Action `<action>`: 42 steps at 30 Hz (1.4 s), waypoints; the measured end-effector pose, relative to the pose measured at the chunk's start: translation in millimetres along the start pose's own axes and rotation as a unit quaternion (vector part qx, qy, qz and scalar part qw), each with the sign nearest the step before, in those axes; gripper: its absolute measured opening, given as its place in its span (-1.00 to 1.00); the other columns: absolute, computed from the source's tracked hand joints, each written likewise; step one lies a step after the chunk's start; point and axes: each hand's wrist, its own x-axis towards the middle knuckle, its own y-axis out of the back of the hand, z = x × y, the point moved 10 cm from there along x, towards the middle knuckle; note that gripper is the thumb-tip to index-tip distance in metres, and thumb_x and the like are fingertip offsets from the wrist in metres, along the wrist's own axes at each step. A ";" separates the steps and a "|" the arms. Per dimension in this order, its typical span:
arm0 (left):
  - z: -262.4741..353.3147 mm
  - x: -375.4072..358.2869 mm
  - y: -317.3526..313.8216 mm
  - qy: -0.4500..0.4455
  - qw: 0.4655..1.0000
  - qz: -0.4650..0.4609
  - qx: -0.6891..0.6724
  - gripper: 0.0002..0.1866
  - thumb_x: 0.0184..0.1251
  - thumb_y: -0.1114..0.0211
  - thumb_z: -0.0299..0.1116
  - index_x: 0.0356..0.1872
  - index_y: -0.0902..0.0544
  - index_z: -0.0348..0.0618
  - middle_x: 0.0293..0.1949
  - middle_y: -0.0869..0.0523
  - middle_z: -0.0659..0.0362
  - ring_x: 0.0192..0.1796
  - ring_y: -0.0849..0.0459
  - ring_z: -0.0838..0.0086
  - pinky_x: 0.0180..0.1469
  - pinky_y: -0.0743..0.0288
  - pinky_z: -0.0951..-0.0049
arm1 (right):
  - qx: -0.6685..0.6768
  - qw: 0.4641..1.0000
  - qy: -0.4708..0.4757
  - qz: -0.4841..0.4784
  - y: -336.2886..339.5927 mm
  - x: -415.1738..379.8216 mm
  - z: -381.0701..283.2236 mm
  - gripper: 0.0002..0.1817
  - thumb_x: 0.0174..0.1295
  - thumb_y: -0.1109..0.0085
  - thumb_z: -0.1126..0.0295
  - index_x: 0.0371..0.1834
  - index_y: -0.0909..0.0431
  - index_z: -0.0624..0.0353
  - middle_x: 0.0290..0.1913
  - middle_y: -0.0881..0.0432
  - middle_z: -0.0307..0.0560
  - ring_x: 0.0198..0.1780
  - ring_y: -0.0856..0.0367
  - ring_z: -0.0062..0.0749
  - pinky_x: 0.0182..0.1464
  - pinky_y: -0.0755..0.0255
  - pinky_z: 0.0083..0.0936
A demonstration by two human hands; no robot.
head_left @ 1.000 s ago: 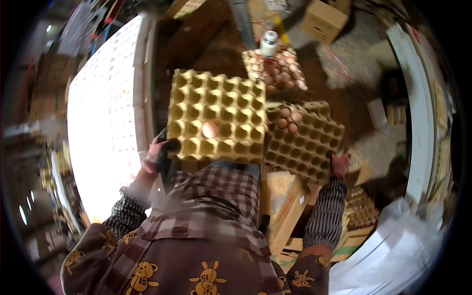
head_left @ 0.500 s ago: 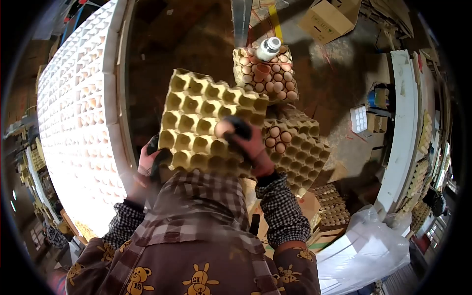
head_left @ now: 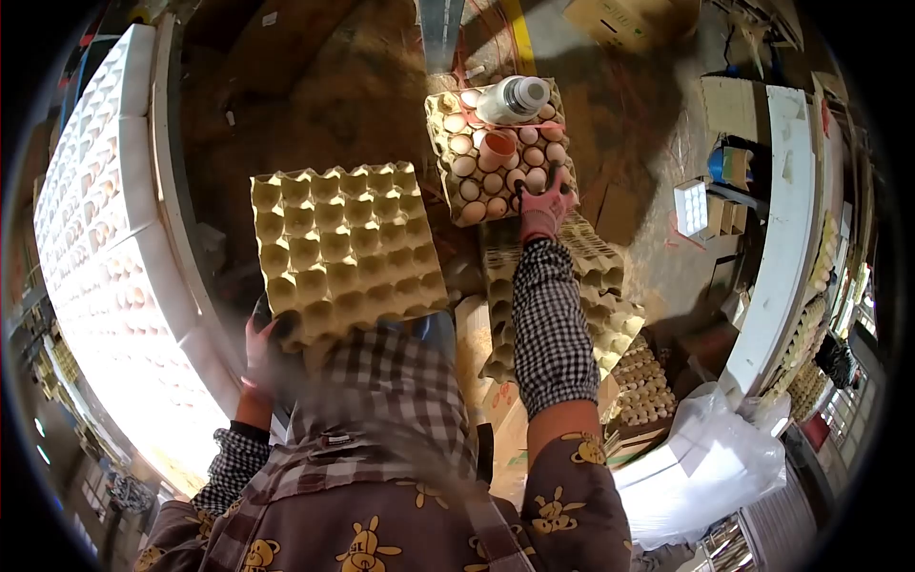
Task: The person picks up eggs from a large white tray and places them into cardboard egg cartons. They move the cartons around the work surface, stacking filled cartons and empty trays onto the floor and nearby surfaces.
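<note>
My left hand (head_left: 264, 341), in a pink glove with dark fingertips, is closed on the lower left corner of a cardboard egg tray (head_left: 348, 246) whose cups hold no eggs. Reaching forward, my right hand (head_left: 546, 208) is on an egg at the near right side of a tray full of brown eggs (head_left: 448, 191); its fingers are curved around that egg. A white bottle (head_left: 510, 102) lies across the eggs, with an orange-red cup (head_left: 497, 149) nearer me. My right forearm partly hides another stack of trays (head_left: 610, 272).
On the left stand bright white stacked trays (head_left: 95, 210) with eggs. A pale beam (head_left: 782, 229) runs along the right. Clear plastic wrap (head_left: 701, 467) covers white material at the lower right. A cardboard box (head_left: 634, 21) sits at the top.
My right hand has moved from the held tray, where it had an egg, forward to the full tray. The held tray has shifted left, and the camera view has shifted.
</note>
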 end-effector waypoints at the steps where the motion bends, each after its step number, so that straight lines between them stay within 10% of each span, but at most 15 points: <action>1: 7.3 0.1 -4.2 -0.006 1.000 -0.001 0.027 -0.63 0.35 -0.25 -0.51 0.17 -0.52 -0.30 -0.05 -0.72 0.08 -0.05 -0.72 0.41 -0.04 -0.65 0.39 | -0.087 0.994 0.063 -0.028 -12.5 7.3 -6.7 -0.30 0.14 -0.41 0.24 0.29 -0.38 0.36 0.32 -0.37 0.25 0.31 -0.39 0.12 0.33 -0.41 -0.08; 3: -9.1 -6.0 -16.2 0.178 0.957 0.023 -0.229 -0.33 0.37 -0.27 -0.52 0.42 -0.13 -0.16 0.03 -0.65 -0.11 -0.02 -0.72 0.21 0.07 -0.65 0.23 | -0.085 0.988 0.127 0.023 -3.0 15.1 -15.5 -0.33 0.10 -0.44 0.27 0.24 -0.43 0.36 0.14 -0.53 0.24 0.21 -0.52 0.04 0.20 -0.52 -0.12; 5: 11.3 -15.6 -16.6 0.174 0.969 0.050 -0.169 -0.32 0.43 -0.18 -0.53 0.45 -0.03 -0.11 0.06 -0.65 -0.12 0.03 -0.70 0.20 0.14 -0.61 0.16 | 0.264 0.962 -0.058 -0.046 -5.4 12.2 8.3 -0.40 0.14 -0.41 0.29 0.21 -0.46 0.35 -0.02 -0.63 0.13 0.00 -0.66 -0.15 -0.02 -0.62 -0.29; 9: 11.4 -12.1 -19.6 0.008 0.995 -0.016 -0.096 -0.52 0.18 -0.34 -0.54 0.17 -0.53 -0.26 -0.02 -0.70 0.09 0.02 -0.69 0.41 0.06 -0.59 0.40 | 0.545 0.778 -0.154 -0.272 -85.2 -41.5 -21.4 -0.52 0.18 -0.38 0.43 0.19 -0.53 0.23 -0.16 -0.68 -0.15 -0.33 -0.65 -0.48 -0.44 -0.53 -0.53; 12: 24.5 -13.9 -29.5 -0.011 0.985 -0.026 -0.173 -0.52 0.08 -0.40 -0.50 0.10 -0.59 -0.27 0.01 -0.69 0.10 0.05 -0.67 0.41 0.12 -0.55 0.41 | 0.483 0.852 0.067 -0.189 -111.9 -36.4 -101.4 -0.57 0.08 -0.42 0.48 0.05 -0.56 0.26 -0.19 -0.69 -0.12 -0.22 -0.66 -0.39 -0.23 -0.57 -0.48; 16: 58.4 -27.2 -30.5 0.061 0.987 0.051 -0.137 -0.61 0.12 -0.37 -0.45 0.02 -0.63 -0.30 -0.01 -0.69 0.10 0.00 -0.68 0.33 0.06 -0.57 0.39 | 0.129 0.981 0.138 -0.033 -101.4 3.8 -174.0 -0.42 0.03 -0.43 0.33 0.17 -0.49 0.19 0.09 -0.61 0.15 0.11 -0.60 0.05 0.13 -0.50 -0.17; 19: 8.0 -27.7 -16.1 -0.001 0.995 0.037 -0.089 -0.72 0.27 -0.27 -0.46 -0.01 -0.63 -0.31 -0.01 -0.69 0.10 -0.01 -0.69 0.32 0.01 -0.59 0.39 | -0.009 0.987 0.152 -0.049 -114.1 21.7 -183.5 -0.33 0.06 -0.33 0.38 0.31 -0.36 0.14 0.23 -0.46 0.16 0.15 -0.57 0.06 0.17 -0.50 -0.15; 20: -21.9 -26.2 -10.8 0.062 0.987 0.055 -0.134 -0.66 0.21 -0.34 -0.42 0.01 -0.63 -0.32 -0.07 -0.72 0.06 -0.06 -0.71 0.28 -0.02 -0.62 0.34 | 0.041 0.962 0.268 0.013 -111.3 18.1 -187.8 -0.29 0.07 -0.28 0.36 0.37 -0.30 0.10 0.23 -0.44 0.18 0.12 -0.58 0.09 0.15 -0.51 -0.14; 22: -8.9 -26.6 -35.1 0.136 0.954 0.073 -0.256 -0.53 0.06 -0.47 -0.33 0.01 -0.65 -0.31 -0.14 -0.76 0.02 -0.07 -0.73 0.23 0.02 -0.61 0.30 | 0.032 0.978 0.203 -0.015 -109.1 -0.3 -177.5 -0.21 0.07 -0.28 0.26 0.43 -0.23 0.08 0.30 -0.41 0.22 0.10 -0.60 0.07 0.12 -0.50 -0.07; 24: 34.4 -23.9 -29.8 -0.037 0.999 0.038 0.006 -0.50 -0.02 -0.49 -0.28 -0.02 -0.67 -0.30 -0.13 -0.76 0.03 -0.01 -0.69 0.19 0.13 -0.51 0.27 | 0.141 0.945 0.212 -0.204 -133.7 -28.6 -157.1 -0.06 0.07 -0.32 0.07 0.49 -0.12 0.19 0.33 -0.40 0.28 0.15 -0.57 0.13 0.21 -0.46 -0.14; 26: 80.5 -34.7 -30.7 -0.214 0.932 0.057 0.286 -0.47 -0.09 -0.51 -0.22 -0.04 -0.70 -0.28 -0.12 -0.77 0.04 0.04 -0.66 0.15 0.25 -0.42 0.23 | 0.210 0.931 0.120 -0.273 -130.9 -79.6 -119.5 -0.02 0.01 -0.41 -0.05 0.44 -0.23 0.28 0.29 -0.44 0.33 0.26 -0.50 0.10 0.29 -0.40 -0.20; 37: 201.3 -86.9 -23.9 -0.483 0.773 -0.083 0.404 -0.66 0.25 -0.27 -0.56 0.08 -0.63 -0.31 0.07 -0.65 -0.03 0.10 -0.62 0.16 0.15 -0.49 0.32 | 0.600 0.698 -0.076 -0.385 90.0 -294.3 33.4 -0.49 0.21 -0.38 0.40 0.23 -0.49 0.26 0.04 -0.66 -0.14 0.04 -0.58 -0.58 0.06 -0.49 -0.55; 39: 221.3 -105.5 -78.3 -0.243 0.959 -0.142 0.030 -0.57 0.37 -0.22 -0.55 0.25 -0.48 -0.31 0.09 -0.65 0.06 0.11 -0.61 0.34 0.10 -0.50 0.41 | 0.679 0.640 -0.154 -0.326 124.5 -313.8 106.2 -0.52 0.20 -0.36 0.46 0.20 -0.50 0.27 0.04 -0.65 -0.12 0.04 -0.61 -0.50 0.04 -0.53 -0.51; 40: 239.9 -136.1 -136.4 -0.146 0.953 -0.266 -0.008 -0.52 0.45 -0.18 -0.52 0.35 -0.36 -0.32 0.14 -0.62 0.12 0.13 -0.57 0.46 0.12 -0.49 0.45 | 0.703 0.633 -0.162 -0.281 137.7 -321.2 147.4 -0.52 0.20 -0.33 0.49 0.21 -0.49 0.27 0.06 -0.65 -0.10 0.06 -0.62 -0.45 0.06 -0.54 -0.48; 42: 279.0 -203.7 -202.7 -0.359 0.897 -0.253 0.043 -0.54 0.46 -0.18 -0.50 0.34 -0.38 -0.31 0.20 -0.58 0.08 0.16 -0.60 0.40 0.18 -0.47 0.45 | 0.751 0.609 -0.172 -0.189 155.0 -340.0 236.9 -0.52 0.21 -0.32 0.49 0.21 -0.49 0.28 0.04 -0.66 -0.08 0.03 -0.65 -0.38 0.07 -0.57 -0.43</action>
